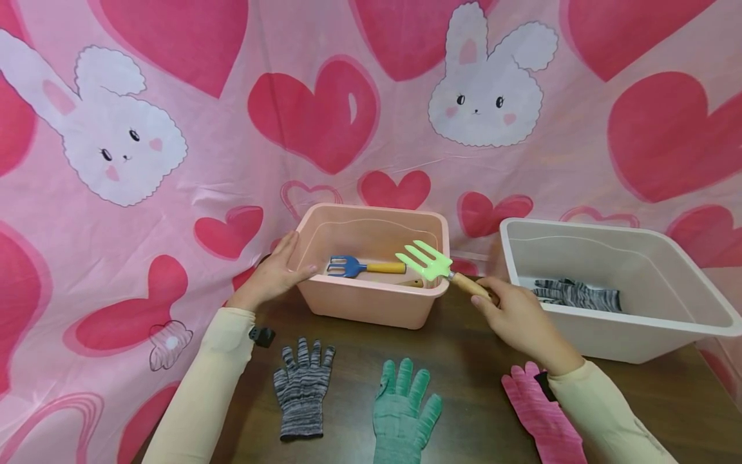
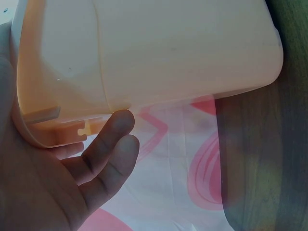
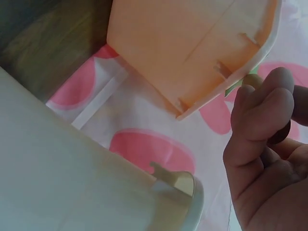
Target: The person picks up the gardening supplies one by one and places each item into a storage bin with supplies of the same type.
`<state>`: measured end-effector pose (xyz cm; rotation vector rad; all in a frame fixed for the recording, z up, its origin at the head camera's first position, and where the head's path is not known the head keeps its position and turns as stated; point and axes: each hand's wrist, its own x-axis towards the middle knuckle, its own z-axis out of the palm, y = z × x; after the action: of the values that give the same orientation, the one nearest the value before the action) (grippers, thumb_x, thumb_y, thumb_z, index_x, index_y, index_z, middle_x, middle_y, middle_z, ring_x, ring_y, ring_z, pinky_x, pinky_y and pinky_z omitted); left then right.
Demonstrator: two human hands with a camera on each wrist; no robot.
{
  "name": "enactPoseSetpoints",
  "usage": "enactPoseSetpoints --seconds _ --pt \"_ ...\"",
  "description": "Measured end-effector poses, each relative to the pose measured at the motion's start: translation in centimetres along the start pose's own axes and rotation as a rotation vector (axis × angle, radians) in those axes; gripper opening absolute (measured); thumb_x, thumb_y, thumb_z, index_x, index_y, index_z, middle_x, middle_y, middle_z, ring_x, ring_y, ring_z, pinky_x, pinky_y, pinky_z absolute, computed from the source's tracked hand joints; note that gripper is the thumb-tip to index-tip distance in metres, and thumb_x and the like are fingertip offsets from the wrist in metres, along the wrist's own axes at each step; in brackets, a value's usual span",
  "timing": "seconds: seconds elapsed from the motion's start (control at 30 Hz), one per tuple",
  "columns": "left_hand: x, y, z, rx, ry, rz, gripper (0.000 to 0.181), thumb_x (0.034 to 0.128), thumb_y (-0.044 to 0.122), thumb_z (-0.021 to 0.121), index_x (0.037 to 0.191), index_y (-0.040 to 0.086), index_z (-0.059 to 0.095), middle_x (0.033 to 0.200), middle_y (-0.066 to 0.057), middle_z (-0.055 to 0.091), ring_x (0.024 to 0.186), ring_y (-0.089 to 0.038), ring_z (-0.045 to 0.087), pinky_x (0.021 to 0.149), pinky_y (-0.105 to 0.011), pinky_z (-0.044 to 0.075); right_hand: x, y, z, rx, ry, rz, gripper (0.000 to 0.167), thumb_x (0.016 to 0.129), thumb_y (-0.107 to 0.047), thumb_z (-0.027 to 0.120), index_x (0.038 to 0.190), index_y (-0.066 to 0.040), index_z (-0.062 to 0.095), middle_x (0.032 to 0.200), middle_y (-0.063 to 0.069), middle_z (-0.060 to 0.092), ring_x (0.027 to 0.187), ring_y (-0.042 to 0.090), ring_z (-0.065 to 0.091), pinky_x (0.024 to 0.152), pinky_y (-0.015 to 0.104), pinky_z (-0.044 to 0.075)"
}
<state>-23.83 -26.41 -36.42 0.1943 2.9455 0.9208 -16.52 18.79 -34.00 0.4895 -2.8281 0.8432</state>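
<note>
My right hand (image 1: pixel 516 316) grips the wooden handle of a light-green garden hand fork (image 1: pixel 428 261), its tines over the right end of the peach plastic bin (image 1: pixel 365 304). In the right wrist view the curled fingers (image 3: pixel 267 106) hide most of the handle. My left hand (image 1: pixel 272 274) holds the bin's left rim, with the thumb over the edge and the fingers (image 2: pixel 108 149) against the outside wall. Inside the bin lie a blue hand rake (image 1: pixel 348 266) with a yellow handle and, partly hidden by the front wall, a wooden handle (image 1: pixel 413 283).
A grey-white bin (image 1: pixel 614 332) at the right contains grey striped gloves (image 1: pixel 580 295). On the brown table (image 1: pixel 348 386) in front lie a grey striped glove (image 1: pixel 304 390), a green glove (image 1: pixel 402 409) and a pink glove (image 1: pixel 542 415), partly under the right forearm. A patterned curtain (image 1: pixel 232 148) hangs behind.
</note>
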Motion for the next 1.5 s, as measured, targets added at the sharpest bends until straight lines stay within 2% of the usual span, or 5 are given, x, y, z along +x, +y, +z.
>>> enactPoseSetpoints --seconds 0.4,0.77,1.23,1.33,1.5 --pt "0.0 0.0 0.2 0.003 0.009 0.006 0.105 0.0899 0.054 0.068 0.164 0.014 0.005 0.169 -0.010 0.004 0.148 -0.046 0.020 0.110 -0.067 0.028 2.6 -0.4 2.1 0.002 0.076 -0.093 0.022 0.094 -0.009 0.071 0.114 -0.002 0.068 0.076 0.003 0.060 0.068 0.022 0.054 0.061 0.038 0.045" --pt "-0.2 -0.2 0.2 -0.007 0.005 0.004 0.105 0.0898 0.055 0.068 0.164 0.014 0.005 0.169 -0.010 0.004 0.149 -0.045 0.018 0.111 -0.067 0.028 6.2 -1.7 3.2 -0.018 0.114 -0.164 0.027 0.095 -0.011 0.069 0.120 -0.002 0.067 0.100 0.014 0.068 0.088 0.033 0.060 0.080 0.053 0.050" --pt "-0.3 -0.2 0.1 -0.031 -0.003 -0.006 0.113 0.0842 0.069 0.065 0.164 0.018 0.003 0.169 -0.007 0.003 0.149 -0.044 0.018 0.109 -0.067 0.030 12.0 -3.4 5.6 -0.060 0.035 -0.241 0.017 0.100 -0.014 0.062 0.113 -0.005 0.059 0.100 0.013 0.064 0.094 0.034 0.064 0.082 0.053 0.053" --pt "-0.2 -0.1 0.1 -0.045 -0.003 -0.009 0.114 0.0829 0.070 0.066 0.164 0.019 0.004 0.169 -0.006 0.003 0.149 -0.043 0.018 0.109 -0.067 0.031 13.3 -3.3 6.1 -0.051 0.002 -0.282 0.029 0.100 -0.015 0.062 0.128 -0.011 0.055 0.115 0.012 0.064 0.107 0.031 0.062 0.088 0.054 0.053" --pt "-0.1 0.1 0.0 -0.045 0.000 -0.009 0.114 0.0836 0.069 0.066 0.164 0.019 0.004 0.169 -0.006 0.003 0.149 -0.043 0.018 0.109 -0.067 0.030 15.0 -3.0 6.7 -0.067 -0.083 -0.343 0.032 0.102 -0.019 0.058 0.132 -0.015 0.047 0.116 0.009 0.060 0.110 0.029 0.059 0.094 0.053 0.051"
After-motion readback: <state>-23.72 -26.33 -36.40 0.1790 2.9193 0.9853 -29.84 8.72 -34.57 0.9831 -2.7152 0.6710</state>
